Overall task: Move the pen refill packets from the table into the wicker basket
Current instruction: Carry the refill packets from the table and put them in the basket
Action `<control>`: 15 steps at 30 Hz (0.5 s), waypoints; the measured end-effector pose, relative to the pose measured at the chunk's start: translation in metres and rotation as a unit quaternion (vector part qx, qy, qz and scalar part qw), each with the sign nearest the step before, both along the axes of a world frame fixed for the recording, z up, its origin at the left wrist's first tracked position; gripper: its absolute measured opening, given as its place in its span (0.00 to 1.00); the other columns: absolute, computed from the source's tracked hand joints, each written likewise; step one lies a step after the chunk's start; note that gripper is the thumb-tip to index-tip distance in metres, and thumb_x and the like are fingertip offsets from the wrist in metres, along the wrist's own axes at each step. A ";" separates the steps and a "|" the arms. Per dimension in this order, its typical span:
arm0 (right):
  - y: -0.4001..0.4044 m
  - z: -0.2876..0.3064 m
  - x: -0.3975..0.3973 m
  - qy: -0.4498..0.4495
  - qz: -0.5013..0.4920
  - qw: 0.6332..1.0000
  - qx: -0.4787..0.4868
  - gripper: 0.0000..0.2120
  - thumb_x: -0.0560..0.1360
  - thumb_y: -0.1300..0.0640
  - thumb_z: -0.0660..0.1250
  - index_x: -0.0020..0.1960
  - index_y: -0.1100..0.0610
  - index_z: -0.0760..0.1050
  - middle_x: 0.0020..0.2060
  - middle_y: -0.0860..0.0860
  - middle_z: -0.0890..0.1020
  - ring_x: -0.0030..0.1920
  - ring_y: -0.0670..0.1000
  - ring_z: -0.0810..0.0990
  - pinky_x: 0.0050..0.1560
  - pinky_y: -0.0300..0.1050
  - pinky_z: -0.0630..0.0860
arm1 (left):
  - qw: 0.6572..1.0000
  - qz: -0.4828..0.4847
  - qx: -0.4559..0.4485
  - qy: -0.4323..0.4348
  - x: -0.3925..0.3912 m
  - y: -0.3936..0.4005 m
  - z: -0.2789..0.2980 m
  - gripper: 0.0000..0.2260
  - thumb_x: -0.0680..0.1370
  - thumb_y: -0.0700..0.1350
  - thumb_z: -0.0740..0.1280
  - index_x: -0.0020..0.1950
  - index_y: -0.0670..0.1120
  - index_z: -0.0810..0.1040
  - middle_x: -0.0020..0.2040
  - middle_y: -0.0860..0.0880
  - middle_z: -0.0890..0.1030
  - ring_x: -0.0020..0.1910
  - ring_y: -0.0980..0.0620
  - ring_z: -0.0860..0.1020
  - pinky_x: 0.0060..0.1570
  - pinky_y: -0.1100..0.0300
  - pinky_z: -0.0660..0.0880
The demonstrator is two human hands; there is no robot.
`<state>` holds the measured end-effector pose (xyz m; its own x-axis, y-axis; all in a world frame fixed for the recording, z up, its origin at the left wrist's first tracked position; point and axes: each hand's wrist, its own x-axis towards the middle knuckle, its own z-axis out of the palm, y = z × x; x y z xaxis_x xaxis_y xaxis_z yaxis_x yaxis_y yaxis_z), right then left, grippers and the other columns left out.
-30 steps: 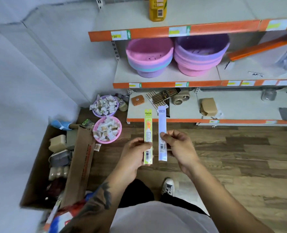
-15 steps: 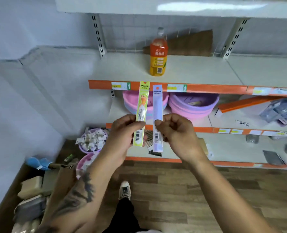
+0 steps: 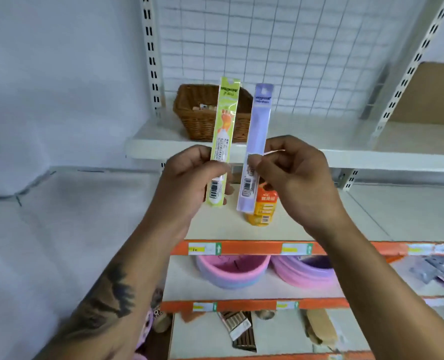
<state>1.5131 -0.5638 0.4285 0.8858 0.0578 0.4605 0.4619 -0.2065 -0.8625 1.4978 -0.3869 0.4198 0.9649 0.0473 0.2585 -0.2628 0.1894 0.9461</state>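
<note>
My left hand (image 3: 189, 183) pinches a long green pen refill packet (image 3: 224, 126) near its lower end and holds it upright. My right hand (image 3: 296, 178) pinches a long lilac pen refill packet (image 3: 257, 131) the same way, just to the right of the green one. Both packets stand in front of a brown wicker basket (image 3: 197, 118) on the top white shelf (image 3: 345, 149). The basket holds a few small items. The packets cover part of its front and right side.
An orange drink bottle (image 3: 263, 209) stands on the shelf below, behind the lilac packet. Stacked pink and purple plastic basins (image 3: 231, 271) sit one shelf lower. A wire grid panel (image 3: 280, 48) backs the top shelf. Small goods lie on the bottom shelf.
Both hands have risen with their packets from floor level up to the top shelf. My view tilted up, and the wicker basket came into sight behind the packets.
</note>
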 end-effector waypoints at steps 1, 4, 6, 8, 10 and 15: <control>0.005 0.009 0.009 -0.004 -0.004 1.000 0.007 0.04 0.79 0.59 0.73 0.52 0.57 0.79 0.38 0.64 0.84 0.35 0.62 0.82 0.39 0.56 0.79 | 1.000 -0.005 0.001 -0.007 0.009 0.005 0.010 0.07 0.79 0.34 0.65 0.49 0.42 0.82 0.35 0.44 0.83 0.33 0.44 0.81 0.35 0.56 0.78; 0.017 0.033 0.032 -0.017 -0.027 0.999 0.017 0.05 0.78 0.59 0.74 0.52 0.58 0.79 0.38 0.64 0.84 0.35 0.61 0.82 0.38 0.53 0.80 | 1.000 -0.018 -0.005 -0.015 0.035 0.014 0.032 0.08 0.79 0.33 0.62 0.52 0.40 0.80 0.35 0.42 0.81 0.30 0.42 0.78 0.32 0.54 0.76; 0.024 0.047 0.044 -0.024 -0.027 0.999 0.031 0.05 0.78 0.60 0.74 0.51 0.59 0.79 0.38 0.63 0.85 0.34 0.55 0.80 0.38 0.51 0.79 | 1.000 -0.011 -0.015 -0.016 0.053 0.016 0.045 0.08 0.79 0.34 0.61 0.55 0.36 0.77 0.34 0.40 0.79 0.27 0.43 0.74 0.30 0.54 0.73; 0.031 0.059 0.055 -0.031 -0.017 0.998 0.045 0.05 0.77 0.60 0.74 0.51 0.59 0.79 0.40 0.68 0.83 0.36 0.58 0.79 0.38 0.56 0.79 | 1.000 0.006 -0.015 -0.024 0.069 0.017 0.055 0.06 0.78 0.35 0.61 0.52 0.35 0.76 0.33 0.40 0.76 0.25 0.44 0.70 0.28 0.54 0.70; 0.037 0.070 0.065 -0.046 -0.005 0.997 0.061 0.05 0.78 0.61 0.74 0.51 0.59 0.79 0.38 0.67 0.83 0.36 0.64 0.81 0.42 0.61 0.80 | 0.999 0.007 -0.011 -0.034 0.080 0.017 0.065 0.04 0.76 0.38 0.64 0.47 0.39 0.77 0.34 0.39 0.77 0.26 0.43 0.70 0.27 0.56 0.69; 0.044 0.091 0.087 -0.056 0.039 0.987 0.144 0.07 0.79 0.59 0.73 0.55 0.59 0.80 0.38 0.65 0.84 0.47 0.70 0.83 0.46 0.62 0.81 | 0.999 -0.026 0.005 -0.021 0.096 0.014 0.083 0.09 0.80 0.45 0.67 0.52 0.40 0.83 0.38 0.40 0.81 0.29 0.43 0.73 0.28 0.58 0.69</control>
